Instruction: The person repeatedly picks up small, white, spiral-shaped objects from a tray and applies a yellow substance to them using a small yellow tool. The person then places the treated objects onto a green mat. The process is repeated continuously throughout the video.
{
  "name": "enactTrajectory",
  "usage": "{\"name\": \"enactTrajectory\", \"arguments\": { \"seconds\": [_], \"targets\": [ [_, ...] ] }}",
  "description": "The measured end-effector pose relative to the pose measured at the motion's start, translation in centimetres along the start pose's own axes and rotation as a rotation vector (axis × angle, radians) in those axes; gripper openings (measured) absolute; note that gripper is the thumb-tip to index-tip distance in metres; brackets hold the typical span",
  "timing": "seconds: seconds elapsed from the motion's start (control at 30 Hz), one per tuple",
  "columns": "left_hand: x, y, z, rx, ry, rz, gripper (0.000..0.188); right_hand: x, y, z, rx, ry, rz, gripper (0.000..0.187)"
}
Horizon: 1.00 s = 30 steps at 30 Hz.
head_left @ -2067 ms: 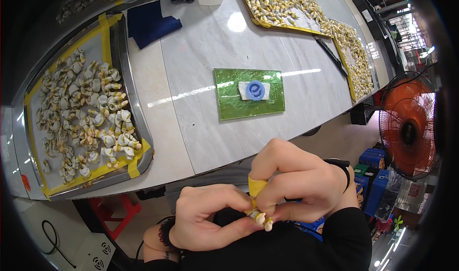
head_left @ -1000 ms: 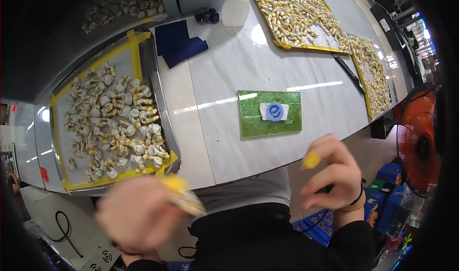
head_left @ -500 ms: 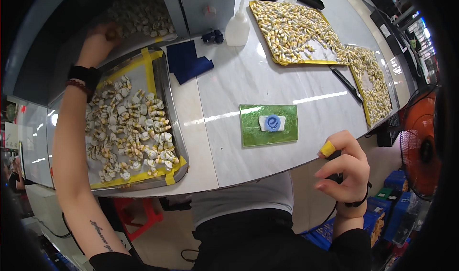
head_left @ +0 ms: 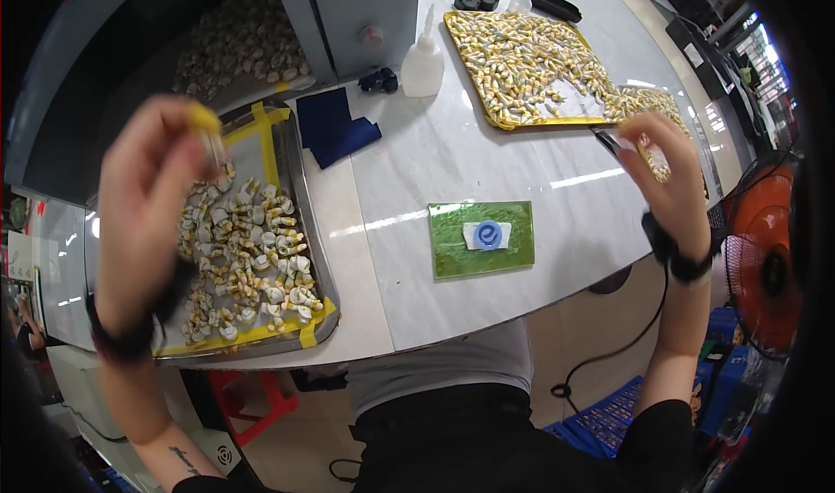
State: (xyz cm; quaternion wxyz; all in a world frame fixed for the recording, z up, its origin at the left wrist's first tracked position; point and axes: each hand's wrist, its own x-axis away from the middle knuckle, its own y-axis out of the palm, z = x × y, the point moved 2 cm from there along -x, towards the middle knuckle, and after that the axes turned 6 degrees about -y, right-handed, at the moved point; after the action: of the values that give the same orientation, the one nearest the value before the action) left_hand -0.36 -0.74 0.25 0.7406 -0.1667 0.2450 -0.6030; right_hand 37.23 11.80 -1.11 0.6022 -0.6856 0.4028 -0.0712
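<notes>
My left hand (head_left: 152,197), smeared by motion, is raised over the left end of the metal tray (head_left: 327,326). Its thumb and a yellow-wrapped finger pinch a small whitish piece (head_left: 213,147). Many white-and-yellow figurine-like pieces (head_left: 252,241) lie in the tray on a yellow-taped white sheet. At the right, my right hand (head_left: 668,169) hovers by a slim black tool (head_left: 606,140), partly covering it; thumb and curled fingers are apart, and nothing shows between them. Between the hands lies a green block (head_left: 452,254) bearing a white pad with a round blue piece (head_left: 490,235).
A grey box-like machine (head_left: 323,23) with a lit green button stands at the back left, more pieces inside. Near it are a dark blue cloth (head_left: 326,127) and a white squeeze bottle (head_left: 423,68). Far right are a yellow-edged tray (head_left: 522,124) of small pieces and an orange fan (head_left: 770,267).
My left hand has come out of the machine toward me, now pinching a small piece. My right hand has moved up and forward from the table's edge to beside the black tool.
</notes>
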Motion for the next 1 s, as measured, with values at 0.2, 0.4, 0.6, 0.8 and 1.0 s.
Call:
{"name": "enactTrajectory", "arguments": {
  "seconds": [0.2,0.4,0.6,0.8,1.0],
  "targets": [
    [9.5,7.4,4.5,0.538,-0.395,-1.047,0.021,-6.9,6.1,8.1,-0.013,-0.028,-0.155,0.024],
    [13.4,10.0,0.5,0.94,-0.408,-0.712,0.023,-7.6,8.0,8.0,0.101,0.073,-0.246,0.014],
    [14.7,12.4,-1.7,1.175,-0.232,-0.279,0.028,-6.9,7.6,7.7,0.114,-0.001,-0.15,0.01],
    [14.7,13.4,-0.1,1.212,-0.24,-0.048,0.028,-6.3,7.9,7.5,0.275,-0.056,-0.1,0.013],
    [15.5,13.9,-1.3,1.306,-0.305,-0.035,0.034,-5.4,6.7,6.2,0.15,-0.044,-0.085,0.018]
  ]
}}
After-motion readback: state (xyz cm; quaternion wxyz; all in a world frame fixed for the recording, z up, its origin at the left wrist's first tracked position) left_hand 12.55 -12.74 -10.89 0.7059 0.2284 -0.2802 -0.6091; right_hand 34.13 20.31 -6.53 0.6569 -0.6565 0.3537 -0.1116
